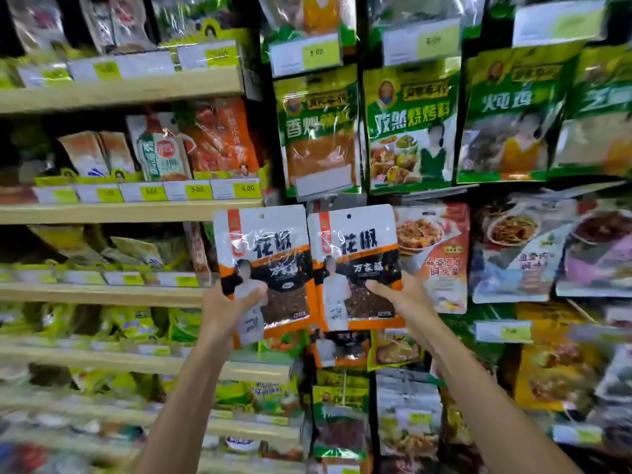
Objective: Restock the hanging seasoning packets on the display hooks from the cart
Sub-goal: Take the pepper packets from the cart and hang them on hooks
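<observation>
Two matching white-and-orange pepper packets are raised side by side in front of the hanging display. My left hand (232,304) grips the lower left corner of the left packet (265,261). My right hand (403,295) holds the lower right edge of the right packet (355,258). Each packet has a small hang hole near its top edge. The right packet sits level with a row of hanging packets, directly under a green packet with orange powder (319,131). No hook is visible behind it.
Wooden shelves (119,212) with sauce pouches and yellow price tags fill the left side. Green seasoning packets (410,128) hang above, red and mixed packets (434,254) hang to the right, and more packets (342,350) hang below. The cart is out of view.
</observation>
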Action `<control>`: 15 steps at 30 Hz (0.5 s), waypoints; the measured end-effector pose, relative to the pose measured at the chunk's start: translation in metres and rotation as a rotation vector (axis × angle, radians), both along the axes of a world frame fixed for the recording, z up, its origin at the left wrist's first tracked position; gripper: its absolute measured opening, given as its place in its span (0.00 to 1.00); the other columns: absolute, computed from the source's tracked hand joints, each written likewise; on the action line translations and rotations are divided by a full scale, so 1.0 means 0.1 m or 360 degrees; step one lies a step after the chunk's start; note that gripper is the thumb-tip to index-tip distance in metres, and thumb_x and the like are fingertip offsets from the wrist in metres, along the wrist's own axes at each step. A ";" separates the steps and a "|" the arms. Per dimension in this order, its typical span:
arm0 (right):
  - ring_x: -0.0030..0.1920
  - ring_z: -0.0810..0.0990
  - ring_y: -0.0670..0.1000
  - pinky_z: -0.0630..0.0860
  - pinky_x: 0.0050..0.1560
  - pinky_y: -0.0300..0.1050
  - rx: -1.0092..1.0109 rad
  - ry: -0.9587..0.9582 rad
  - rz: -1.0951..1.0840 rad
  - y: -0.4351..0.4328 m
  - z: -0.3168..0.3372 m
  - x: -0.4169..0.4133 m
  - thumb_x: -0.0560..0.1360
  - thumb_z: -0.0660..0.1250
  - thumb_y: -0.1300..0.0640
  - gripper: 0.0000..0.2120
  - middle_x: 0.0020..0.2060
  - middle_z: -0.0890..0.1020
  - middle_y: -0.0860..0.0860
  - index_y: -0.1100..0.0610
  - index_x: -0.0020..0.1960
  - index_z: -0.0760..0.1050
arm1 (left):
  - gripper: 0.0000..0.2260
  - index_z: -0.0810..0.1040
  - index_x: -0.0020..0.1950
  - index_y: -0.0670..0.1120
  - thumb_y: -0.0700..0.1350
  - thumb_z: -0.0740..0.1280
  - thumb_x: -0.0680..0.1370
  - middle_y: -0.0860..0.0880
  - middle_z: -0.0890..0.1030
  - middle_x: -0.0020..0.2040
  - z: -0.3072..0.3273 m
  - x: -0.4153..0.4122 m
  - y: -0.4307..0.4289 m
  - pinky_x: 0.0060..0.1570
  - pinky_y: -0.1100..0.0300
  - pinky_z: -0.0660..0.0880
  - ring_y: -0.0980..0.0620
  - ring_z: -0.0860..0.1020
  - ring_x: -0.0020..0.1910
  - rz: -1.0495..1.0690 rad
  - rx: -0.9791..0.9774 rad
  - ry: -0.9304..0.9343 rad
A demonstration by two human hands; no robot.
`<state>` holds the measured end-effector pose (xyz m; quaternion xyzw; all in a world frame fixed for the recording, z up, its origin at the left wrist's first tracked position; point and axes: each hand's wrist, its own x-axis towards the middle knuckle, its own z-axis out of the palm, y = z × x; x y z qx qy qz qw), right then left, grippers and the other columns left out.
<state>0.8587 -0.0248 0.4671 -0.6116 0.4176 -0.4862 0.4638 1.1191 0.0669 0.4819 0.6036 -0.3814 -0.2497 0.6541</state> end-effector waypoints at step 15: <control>0.43 0.75 0.38 0.71 0.48 0.37 0.0121 -0.0146 0.0043 -0.59 -0.02 0.43 0.73 0.72 0.54 0.11 0.42 0.77 0.36 0.44 0.47 0.70 | 0.11 0.80 0.50 0.44 0.42 0.75 0.70 0.48 0.83 0.45 0.00 0.21 -0.28 0.36 0.61 0.76 0.50 0.82 0.43 -0.0038 -0.0037 0.0024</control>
